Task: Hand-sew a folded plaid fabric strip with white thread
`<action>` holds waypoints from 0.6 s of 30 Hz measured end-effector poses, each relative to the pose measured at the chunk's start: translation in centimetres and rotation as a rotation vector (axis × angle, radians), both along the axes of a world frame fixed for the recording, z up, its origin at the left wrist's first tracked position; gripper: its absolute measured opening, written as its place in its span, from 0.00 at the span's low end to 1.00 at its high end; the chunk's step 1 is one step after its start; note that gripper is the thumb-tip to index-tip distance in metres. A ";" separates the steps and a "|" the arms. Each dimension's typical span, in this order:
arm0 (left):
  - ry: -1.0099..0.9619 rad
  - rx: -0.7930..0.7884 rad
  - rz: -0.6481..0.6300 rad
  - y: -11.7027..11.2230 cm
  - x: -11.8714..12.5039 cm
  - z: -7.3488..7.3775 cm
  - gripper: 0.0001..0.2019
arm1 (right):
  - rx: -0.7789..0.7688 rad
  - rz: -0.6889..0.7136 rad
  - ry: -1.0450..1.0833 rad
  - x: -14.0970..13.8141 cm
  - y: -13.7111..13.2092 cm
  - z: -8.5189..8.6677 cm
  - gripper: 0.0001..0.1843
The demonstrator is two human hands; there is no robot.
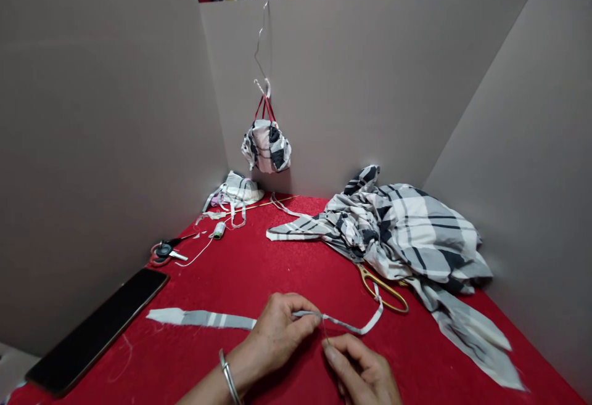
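Note:
My left hand (282,325), a silver bangle on its wrist, is closed and pinches a narrow strip of checked cloth (217,320) at the front of the red table. The folded, narrower part of the strip (345,326) comes out past my fingertips and curves right, up to the gold-handled scissors. Just below and right, my right hand (358,368) is closed in a pinch. A thin needle or thread (325,329) runs from its fingertips up to the strip; which of the two it is, I cannot tell.
Crumpled checked cloth (416,226) partly covers the gold-handled scissors (383,291). Along the left lie a phone (99,331), small scissors (164,251), a thread spool (219,230) and cloth pieces (238,188). A checked pouch (266,146) hangs at the back panel (346,84).

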State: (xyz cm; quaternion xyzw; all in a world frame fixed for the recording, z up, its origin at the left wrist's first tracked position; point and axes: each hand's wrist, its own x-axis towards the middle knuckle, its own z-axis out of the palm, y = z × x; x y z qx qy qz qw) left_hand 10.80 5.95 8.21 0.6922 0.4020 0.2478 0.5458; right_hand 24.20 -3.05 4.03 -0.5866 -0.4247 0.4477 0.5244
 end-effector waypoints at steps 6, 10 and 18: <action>0.011 -0.009 -0.001 0.1 0.1 -0.1 0.10 | -0.013 0.025 -0.021 0.2 0.0 0.0 0.21; 0.014 -0.027 -0.004 0.2 0.1 -0.3 0.10 | -0.035 0.042 -0.004 0.2 0.0 -0.4 0.21; 0.042 0.083 -0.022 0.2 0.1 -0.1 0.09 | -0.034 0.049 -0.034 0.2 0.0 0.5 0.21</action>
